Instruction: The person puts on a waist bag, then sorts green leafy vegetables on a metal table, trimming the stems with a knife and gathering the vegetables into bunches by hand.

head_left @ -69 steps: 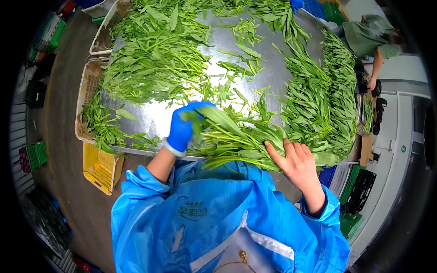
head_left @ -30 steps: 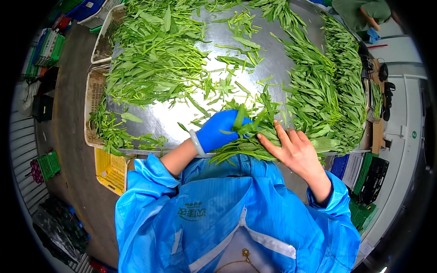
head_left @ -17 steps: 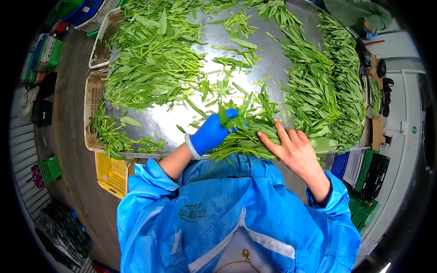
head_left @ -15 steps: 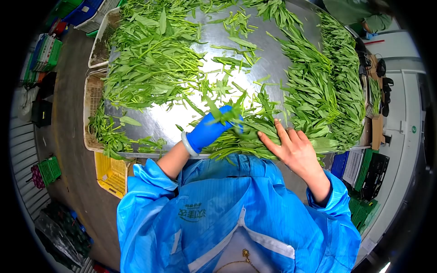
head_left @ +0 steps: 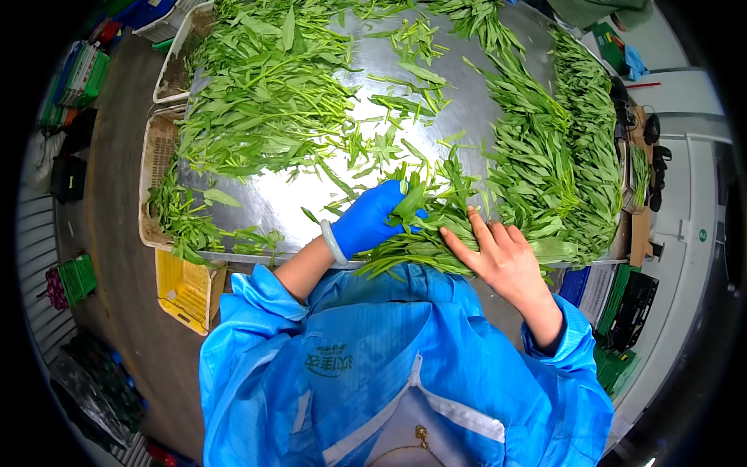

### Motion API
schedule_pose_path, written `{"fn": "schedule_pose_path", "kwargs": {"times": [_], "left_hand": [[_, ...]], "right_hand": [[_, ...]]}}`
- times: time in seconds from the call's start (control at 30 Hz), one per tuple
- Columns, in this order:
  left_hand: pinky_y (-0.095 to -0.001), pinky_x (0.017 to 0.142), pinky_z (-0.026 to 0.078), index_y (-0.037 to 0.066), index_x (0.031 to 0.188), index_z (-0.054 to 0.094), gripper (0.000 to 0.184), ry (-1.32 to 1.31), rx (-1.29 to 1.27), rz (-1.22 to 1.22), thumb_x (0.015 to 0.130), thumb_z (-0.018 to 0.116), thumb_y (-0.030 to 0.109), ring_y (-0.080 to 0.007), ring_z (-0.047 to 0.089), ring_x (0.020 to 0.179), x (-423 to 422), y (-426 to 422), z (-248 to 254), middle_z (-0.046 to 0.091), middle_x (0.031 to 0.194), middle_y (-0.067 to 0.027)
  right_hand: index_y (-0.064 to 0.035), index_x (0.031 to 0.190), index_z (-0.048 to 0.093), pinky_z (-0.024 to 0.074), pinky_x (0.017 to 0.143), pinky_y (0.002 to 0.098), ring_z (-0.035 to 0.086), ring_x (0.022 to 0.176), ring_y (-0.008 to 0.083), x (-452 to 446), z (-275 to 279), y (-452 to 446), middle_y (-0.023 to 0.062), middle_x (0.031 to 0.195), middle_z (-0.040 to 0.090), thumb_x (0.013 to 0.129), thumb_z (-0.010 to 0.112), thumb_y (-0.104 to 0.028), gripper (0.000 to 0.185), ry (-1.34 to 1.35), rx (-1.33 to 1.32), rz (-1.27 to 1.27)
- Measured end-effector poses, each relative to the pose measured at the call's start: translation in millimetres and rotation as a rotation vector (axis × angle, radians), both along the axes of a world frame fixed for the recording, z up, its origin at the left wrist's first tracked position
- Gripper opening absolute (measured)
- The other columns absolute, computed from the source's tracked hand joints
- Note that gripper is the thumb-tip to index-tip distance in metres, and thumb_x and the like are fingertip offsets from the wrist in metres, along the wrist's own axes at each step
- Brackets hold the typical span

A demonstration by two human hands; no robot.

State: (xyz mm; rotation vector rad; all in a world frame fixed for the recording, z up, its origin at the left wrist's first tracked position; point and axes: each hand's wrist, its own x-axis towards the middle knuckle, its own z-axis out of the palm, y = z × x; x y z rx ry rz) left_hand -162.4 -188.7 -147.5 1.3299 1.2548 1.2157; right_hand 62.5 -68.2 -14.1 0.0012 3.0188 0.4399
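Note:
My left hand (head_left: 372, 220), in a blue glove with a pale bangle at the wrist, is closed on some leafy green stems (head_left: 412, 204) over the near edge of the metal table (head_left: 257, 206). My bare right hand (head_left: 502, 257) lies with fingers spread on the right part of a bunch of greens (head_left: 420, 253). The bunch's stems point left, below my left hand. Loose leaves and short stem pieces (head_left: 405, 105) are scattered just beyond. Long rows of greens (head_left: 537, 156) lie to the right, and a large heap (head_left: 264, 101) covers the table's left part.
Two dirty white crates (head_left: 159, 144) stand against the table's left side, with a yellow crate (head_left: 187, 284) below them. Stacked crates (head_left: 622, 307) are at the lower right. Part of another person in green clothing (head_left: 595, 9) shows at the top right.
My left hand moved from the left into the bunch, then shifted slightly back and forth with stems in it. My right hand stayed on the bunch. The other person moved toward the top edge.

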Motion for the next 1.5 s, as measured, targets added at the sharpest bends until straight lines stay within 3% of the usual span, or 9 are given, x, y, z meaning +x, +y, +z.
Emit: {"fn": "schedule_pose_path", "kwargs": {"times": [0.17,0.3,0.5,0.73,0.77,0.93,1.23,1.37,1.5], "left_hand": [[-0.0372,0.090,0.049,0.002,0.126,0.053,0.042,0.065,0.035,-0.023,0.092,0.064,0.023,-0.0214,0.064,0.099,-2.9,-3.3,-11.2,0.065,0.111,-0.0091],[-0.0324,0.084,0.051,-0.001,0.122,0.056,0.038,-0.775,-0.308,0.141,0.093,0.062,0.024,-0.0186,0.065,0.091,-19.1,-11.5,3.0,0.066,0.101,-0.0096],[-0.0228,0.064,0.047,0.003,0.121,0.061,0.030,-0.913,-0.472,0.550,0.095,0.059,0.018,-0.0090,0.055,0.070,-79.2,-40.7,-52.7,0.058,0.082,0.0001],[-0.0315,0.095,0.048,0.005,0.143,0.041,0.054,-0.545,-0.169,0.004,0.092,0.057,0.011,-0.0158,0.057,0.109,-23.8,-29.4,-57.7,0.055,0.130,-0.0085],[-0.0316,0.094,0.049,0.004,0.141,0.044,0.051,-1.032,-0.206,0.012,0.092,0.057,0.009,-0.0162,0.058,0.108,-13.9,-20.2,-25.8,0.057,0.129,-0.0081],[-0.0171,0.066,0.047,0.001,0.136,0.048,0.045,-1.333,-0.171,0.547,0.093,0.058,0.006,-0.0069,0.056,0.073,-88.8,-36.0,-82.8,0.064,0.108,-0.0051],[-0.0290,0.083,0.050,0.001,0.129,0.053,0.042,-0.497,-0.019,0.147,0.091,0.063,0.014,-0.0155,0.063,0.096,-23.7,-19.8,-20.8,0.066,0.108,-0.0083],[-0.0246,0.072,0.049,0.000,0.116,0.065,0.028,-0.728,-0.152,0.849,0.090,0.064,0.011,-0.0097,0.062,0.084,-96.4,-32.8,-28.9,0.069,0.098,-0.0057],[-0.0236,0.075,0.049,-0.003,0.126,0.058,0.042,-0.693,-0.144,0.608,0.088,0.064,0.015,-0.0108,0.059,0.081,-96.4,-40.3,-43.5,0.066,0.099,-0.0045]], "right_hand": [[-0.0281,0.139,0.047,0.0451,0.062,0.0276,0.053,0.071,0.0172,3.7,-4.7,1.5,0.0191,0.122,0.059,0.077,0.055,-0.012,0.064,0.024,-0.007,-0.013],[-0.0265,0.138,0.048,0.0449,0.060,0.0270,0.054,0.070,0.0174,6.9,-4.4,1.0,0.0191,0.121,0.060,0.076,0.056,-0.011,0.064,0.003,0.000,-0.052],[-0.0239,0.132,0.055,0.0477,0.058,0.0299,0.055,0.068,0.0183,17.6,3.1,6.5,0.0167,0.108,0.064,0.074,0.057,-0.010,0.060,0.062,-0.067,-0.094],[-0.0192,0.133,0.055,0.0522,0.064,0.0388,0.063,0.074,0.0311,10.0,-4.8,8.2,0.0174,0.104,0.063,0.060,0.067,0.000,0.077,0.073,-0.437,-0.294],[-0.0190,0.133,0.055,0.0526,0.065,0.0396,0.063,0.075,0.0323,8.2,-10.3,9.2,0.0167,0.104,0.063,0.058,0.068,0.001,0.079,0.049,-0.489,-0.324],[-0.0190,0.133,0.055,0.0541,0.069,0.0398,0.065,0.082,0.0338,9.5,0.6,1.3,0.0147,0.103,0.065,0.048,0.068,0.009,0.090,0.099,-0.623,-0.444],[-0.0203,0.133,0.056,0.0538,0.067,0.0392,0.064,0.076,0.0321,1.9,-5.8,-2.0,0.0170,0.102,0.064,0.052,0.066,0.007,0.086,0.056,-0.437,-0.301],[-0.0192,0.132,0.056,0.0535,0.070,0.0397,0.064,0.080,0.0322,17.0,3.6,3.7,0.0138,0.101,0.064,0.050,0.074,0.004,0.087,0.040,-0.588,-0.457],[-0.0181,0.132,0.055,0.0533,0.071,0.0397,0.064,0.084,0.0321,23.9,5.4,5.7,0.0120,0.100,0.064,0.047,0.081,0.000,0.091,0.097,-0.611,-0.510]]}}
